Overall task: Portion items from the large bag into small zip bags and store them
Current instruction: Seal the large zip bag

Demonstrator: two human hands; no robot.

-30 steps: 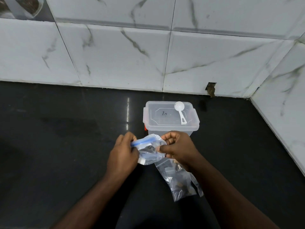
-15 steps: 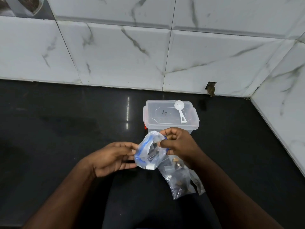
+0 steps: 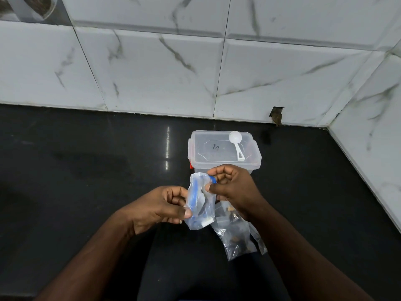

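Two hands work one small zip bag point(image 3: 200, 203) in the head view, just below frame centre. The right hand point(image 3: 235, 189) pinches the blue zip strip at the bag's top corner, about one o'clock of the bag. The left hand point(image 3: 161, 206), which a moment ago lay with fingers extended beside the bag, now has its thumb and fingers closed on the lower left edge at eight o'clock. The bag has turned more upright, its zip line running down the left side. This reads as getting the mouth open or sealed; which, I cannot tell. The large bag point(image 3: 236, 233) lies at five o'clock, under the right wrist. At twelve o'clock stands a lidded plastic container point(image 3: 217, 155) with a white scoop point(image 3: 236, 144) on top.
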